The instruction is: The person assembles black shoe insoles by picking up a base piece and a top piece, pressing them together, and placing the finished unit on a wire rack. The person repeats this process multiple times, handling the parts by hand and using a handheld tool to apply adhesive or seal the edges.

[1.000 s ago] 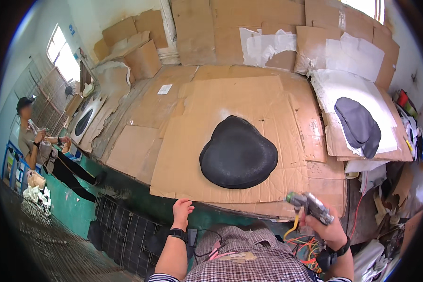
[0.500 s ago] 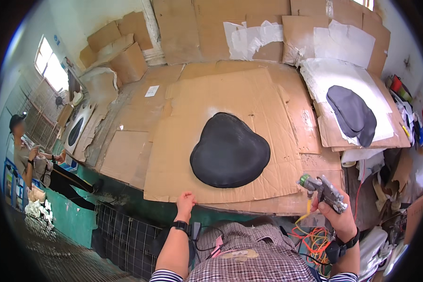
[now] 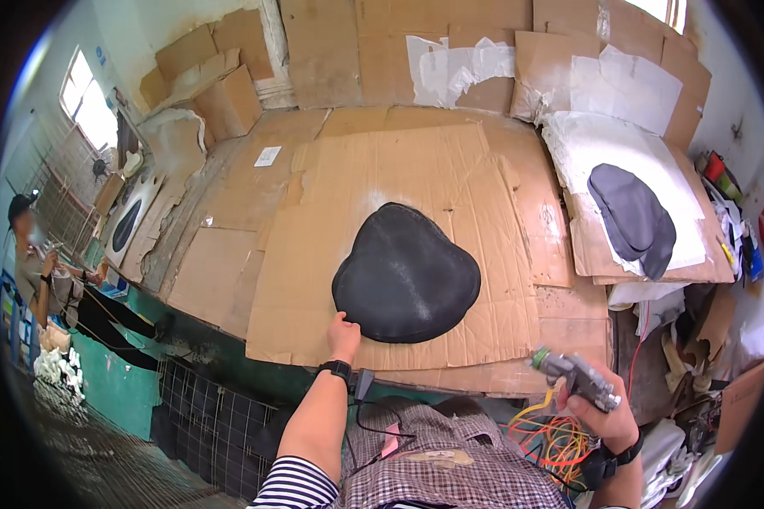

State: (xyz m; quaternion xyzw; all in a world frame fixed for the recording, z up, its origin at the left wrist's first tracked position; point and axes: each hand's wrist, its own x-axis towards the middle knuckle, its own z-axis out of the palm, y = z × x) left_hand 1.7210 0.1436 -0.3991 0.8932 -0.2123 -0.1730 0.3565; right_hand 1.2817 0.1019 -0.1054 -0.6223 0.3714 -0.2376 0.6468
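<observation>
A black, rounded three-lobed pad point(image 3: 407, 276), shaped like a seat cover, lies on a cardboard sheet in front of me. A pale misty streak runs down its middle. My left hand point(image 3: 344, 337) is at the pad's near left edge, its fingers curled and the fingertips against the rim. To the right of the pad, my right hand point(image 3: 607, 407) is wrapped round the grip of a metal spray gun point(image 3: 575, 377) with a green end pointing left. A yellow hose point(image 3: 530, 413) comes down from the gun.
On the right, a white-covered board point(image 3: 696, 212) carries a folded dark piece point(image 3: 632, 216). Coiled orange and yellow hoses point(image 3: 560, 441) hang below the table edge. Cardboard point(image 3: 318, 68) lines the back. At far left, a person point(image 3: 47, 267) stands near another dark piece point(image 3: 127, 225).
My left hand has moved up from the table edge to the pad's rim. A pale streak now shows on the pad. The spray gun has dropped slightly and moved left, still in my right hand.
</observation>
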